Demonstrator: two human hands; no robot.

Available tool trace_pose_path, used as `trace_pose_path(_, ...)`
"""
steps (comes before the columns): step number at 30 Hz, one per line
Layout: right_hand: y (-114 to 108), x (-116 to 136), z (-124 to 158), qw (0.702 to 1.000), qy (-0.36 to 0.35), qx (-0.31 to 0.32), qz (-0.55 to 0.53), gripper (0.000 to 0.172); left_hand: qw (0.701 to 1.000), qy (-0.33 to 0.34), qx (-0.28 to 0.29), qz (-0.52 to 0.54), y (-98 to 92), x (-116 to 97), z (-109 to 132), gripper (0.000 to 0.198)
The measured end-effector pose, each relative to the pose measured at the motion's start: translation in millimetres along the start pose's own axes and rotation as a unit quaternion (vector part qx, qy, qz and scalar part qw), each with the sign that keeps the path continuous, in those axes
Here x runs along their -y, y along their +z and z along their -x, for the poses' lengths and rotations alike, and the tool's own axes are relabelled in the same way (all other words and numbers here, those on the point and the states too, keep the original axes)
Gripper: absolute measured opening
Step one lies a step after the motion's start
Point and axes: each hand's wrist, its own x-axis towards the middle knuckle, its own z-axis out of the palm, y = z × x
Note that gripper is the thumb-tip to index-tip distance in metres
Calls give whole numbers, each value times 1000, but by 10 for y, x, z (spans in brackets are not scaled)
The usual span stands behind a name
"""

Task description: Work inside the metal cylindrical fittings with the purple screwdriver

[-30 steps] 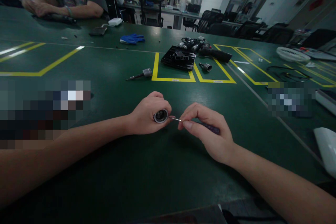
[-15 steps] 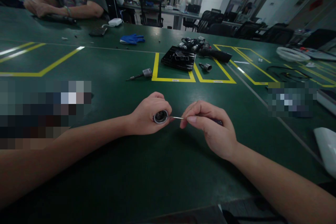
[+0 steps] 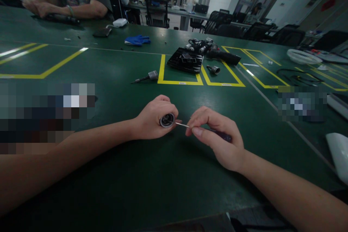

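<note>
My left hand [image 3: 154,117] is wrapped round a small round metal housing [image 3: 166,120], whose open end faces me; the rest of it is hidden in the fist. In my right hand [image 3: 217,136] is a thin screwdriver [image 3: 223,136] with a dark handle, pinched between thumb and fingers. Its slim shaft points left and reaches into the mouth of the housing. What the tip touches inside cannot be made out. Beyond my hands, a similar metal part with a thin stem [image 3: 152,75] lies on the green table [image 3: 130,188].
Past my hands lie a black bag [image 3: 185,61], a tangle of cables and metal parts [image 3: 201,45], another cup-shaped metal part [image 3: 215,69] and a blue glove [image 3: 137,40]. Yellow tape [image 3: 181,83] marks areas. A person [image 3: 78,1] sits across the table. A white object [image 3: 338,156] stands at right.
The screwdriver has tilted, its handle end dropping lower, and its shaft now crosses into the housing's mouth. My right hand has shifted slightly down; my left hand stays nearly still.
</note>
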Motion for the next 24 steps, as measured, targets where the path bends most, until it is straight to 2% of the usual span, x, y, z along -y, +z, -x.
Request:
trace_pose_path(6, 2, 9, -16, 1000, 3, 17, 25, 10, 1000, -7, 16, -4, -23, -25, -10, 13)
trace_pose_path(24, 0, -16, -4, 1000, -23, -17, 5, 9, 1000, -12, 16, -2, -19, -23, -4, 13)
